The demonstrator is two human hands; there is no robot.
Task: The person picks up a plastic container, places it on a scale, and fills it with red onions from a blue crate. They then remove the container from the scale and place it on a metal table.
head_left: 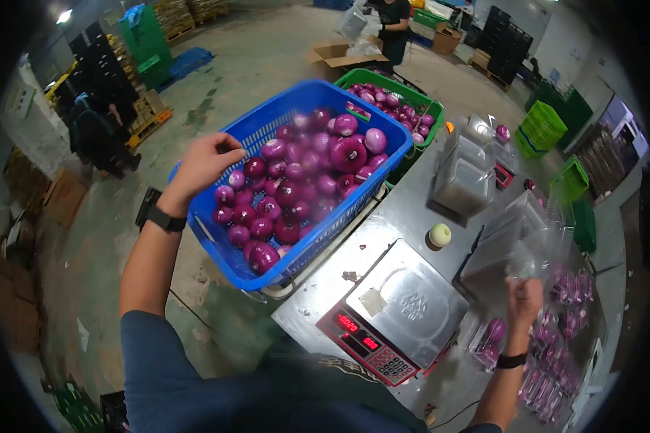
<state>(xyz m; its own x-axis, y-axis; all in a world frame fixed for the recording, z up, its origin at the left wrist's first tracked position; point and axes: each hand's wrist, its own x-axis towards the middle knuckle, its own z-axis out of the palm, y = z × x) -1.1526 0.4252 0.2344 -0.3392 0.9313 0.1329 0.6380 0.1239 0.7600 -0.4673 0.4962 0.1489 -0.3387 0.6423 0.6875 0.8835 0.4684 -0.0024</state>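
Note:
A blue basket (310, 252) full of purple onions (287, 191) stands left of the metal table. Over its left rim is my left hand (211, 162), fingers curled together near the onions; whether anything is between them is hidden. My right hand (525, 299) is closed on a clear plastic container (531, 256), beside stacked clear trays (495, 242). Between my hands lies a scale (408, 303) with red digits and a bare plate. A peeled pale onion (439, 234) sits behind the scale.
Packed onion trays (552, 375) lie at the table's right. Behind the blue basket is a green crate (437, 112) of onions. More clear containers (464, 177) stand at the table's back. One person (393, 25) stands by a cardboard box (343, 54); another (97, 133) bends at the left.

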